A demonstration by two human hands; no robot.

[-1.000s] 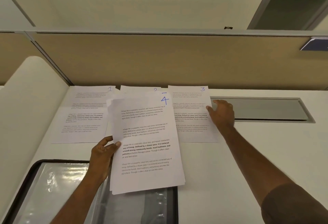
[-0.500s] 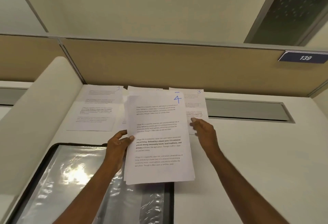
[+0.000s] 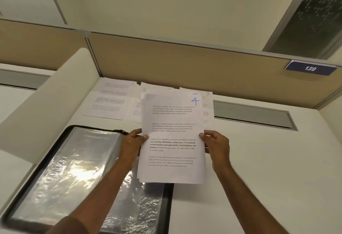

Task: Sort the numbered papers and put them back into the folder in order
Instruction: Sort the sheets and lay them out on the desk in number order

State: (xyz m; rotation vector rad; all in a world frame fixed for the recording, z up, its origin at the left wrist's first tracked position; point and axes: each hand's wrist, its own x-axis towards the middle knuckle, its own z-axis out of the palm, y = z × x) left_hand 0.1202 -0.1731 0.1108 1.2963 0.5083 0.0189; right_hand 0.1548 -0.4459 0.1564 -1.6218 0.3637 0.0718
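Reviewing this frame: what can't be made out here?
- Middle sheet, head view: its number is hidden by the held stack.
- Stack: sheets under page 4 are covered, so numbers and count are unknown.
- Sheet 3: mostly behind the stack.
- Folder: cut off by the bottom edge; glare hides the pocket contents.
- Far sheets' text: too small.

Both forearms are bare right down from the fingers, no watch, no bands showing. The left hand (image 3: pixel 132 144) and the right hand (image 3: pixel 217 145) wear no rings or gloves. Far back from the left fingers, a dark sleeve edge (image 3: pixel 61 227) just peeks in.
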